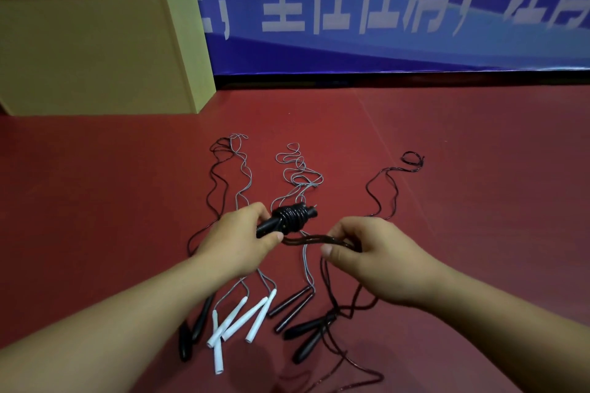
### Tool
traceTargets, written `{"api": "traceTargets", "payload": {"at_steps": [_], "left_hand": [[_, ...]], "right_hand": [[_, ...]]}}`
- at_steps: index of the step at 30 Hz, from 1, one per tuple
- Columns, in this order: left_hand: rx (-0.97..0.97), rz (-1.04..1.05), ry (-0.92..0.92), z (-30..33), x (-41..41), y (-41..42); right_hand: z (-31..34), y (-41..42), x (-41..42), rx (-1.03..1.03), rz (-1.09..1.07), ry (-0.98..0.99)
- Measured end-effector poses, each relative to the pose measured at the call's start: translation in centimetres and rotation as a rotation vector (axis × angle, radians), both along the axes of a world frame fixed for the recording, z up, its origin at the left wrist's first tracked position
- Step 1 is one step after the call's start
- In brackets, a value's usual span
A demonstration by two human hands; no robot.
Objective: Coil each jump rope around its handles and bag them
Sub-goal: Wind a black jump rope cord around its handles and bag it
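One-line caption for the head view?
Left hand grips black handles while right hand winds rope; other ropes lie on red floor.

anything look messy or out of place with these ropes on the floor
Nothing is damaged, but the ropes on the floor lie loose and unwound. The grey cord at the middle is bunched in a tangle of loops. The left hand holds the only coiled handles; the right hand pinches its dark cord.

The left hand (238,234) covers the black handles' (287,219) near ends; banner lettering (344,0) runs past the top edge
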State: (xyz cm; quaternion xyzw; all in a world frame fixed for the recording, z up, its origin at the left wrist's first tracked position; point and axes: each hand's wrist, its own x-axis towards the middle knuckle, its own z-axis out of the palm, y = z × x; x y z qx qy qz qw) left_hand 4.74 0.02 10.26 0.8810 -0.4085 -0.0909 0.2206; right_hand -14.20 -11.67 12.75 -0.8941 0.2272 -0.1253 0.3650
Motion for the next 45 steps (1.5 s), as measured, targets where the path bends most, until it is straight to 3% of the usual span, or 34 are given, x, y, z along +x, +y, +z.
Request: {"api": "traceTargets", "payload": {"at_steps": [18,27,31,36,39,42,45], "left_hand": [[0.144,-0.452,-0.120,0.8,-2.8,-0.2],[0.137,-0.652,-0.043,1.7,-3.9,0.4],[0.087,-0.678,0.094,1.8,-3.9,0.5],[-0.025,-0.714,0.493,1.9,-3.9,0.9],[-0.119,-0.697,0.638,2.3,-4.0,1.1],[-0.198,-0.675,0.719,2.7,-4.1,1.1],[-0.247,-0.624,0.773,3.1,-4.2,0.9]], "right_hand": [[-0.1,-2.0,0.2,-0.102,-0.152,-0.186],[-0.6,-3.0,0.0,-0.096,-0.151,-0.070],[-0.4,-3.5,-0.2,0.182,-0.187,-0.099],[-0.2,-3.8,-0.4,0.459,-0.157,-0.127],[-0.2,-4.3,-0.6,0.570,-0.141,-0.168],[-0.2,-4.7,-1.0,0.618,-0.098,-0.192],[-0.4,-4.3,-1.2,0.499,-0.065,-0.131]]}}
